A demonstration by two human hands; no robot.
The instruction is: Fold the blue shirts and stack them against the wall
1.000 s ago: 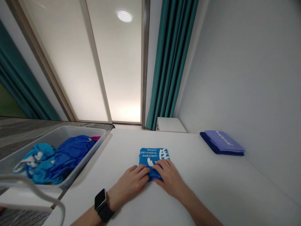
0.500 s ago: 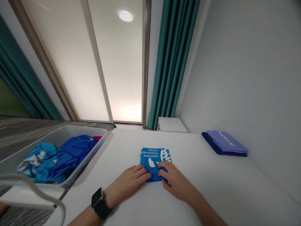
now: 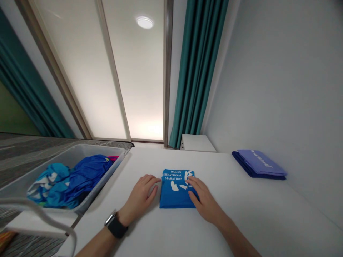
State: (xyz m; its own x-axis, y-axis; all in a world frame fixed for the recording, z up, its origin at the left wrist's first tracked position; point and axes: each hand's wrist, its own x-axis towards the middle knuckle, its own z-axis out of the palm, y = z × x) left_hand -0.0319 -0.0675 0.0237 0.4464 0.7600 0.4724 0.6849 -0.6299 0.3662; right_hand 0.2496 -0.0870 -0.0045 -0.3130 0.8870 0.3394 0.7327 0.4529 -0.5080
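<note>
A blue shirt (image 3: 175, 200), folded into a small square with white "Dalian ... Marathon" lettering on top, lies flat on the white table (image 3: 166, 232). My left hand (image 3: 143, 192), with a black watch on its wrist, is just off the shirt's left edge, fingers stretched out and holding nothing. Over the right edge of the shirt rests my right hand (image 3: 203, 200), its fingers spread and lying on the fabric, covering part of the white print.
At the left stands a translucent plastic bin (image 3: 104, 182) with crumpled blue clothes (image 3: 85, 176) in it. Folded purple and navy garments (image 3: 259, 164) lie at the table's right, near the wall. A grey curved tube (image 3: 40, 214) crosses the lower left. Behind the table is a white cabinet (image 3: 198, 142).
My left hand has moved off the shirt to its left side. My right hand has shifted right toward the shirt's edge, so more of the fabric shows. The view has shifted slightly.
</note>
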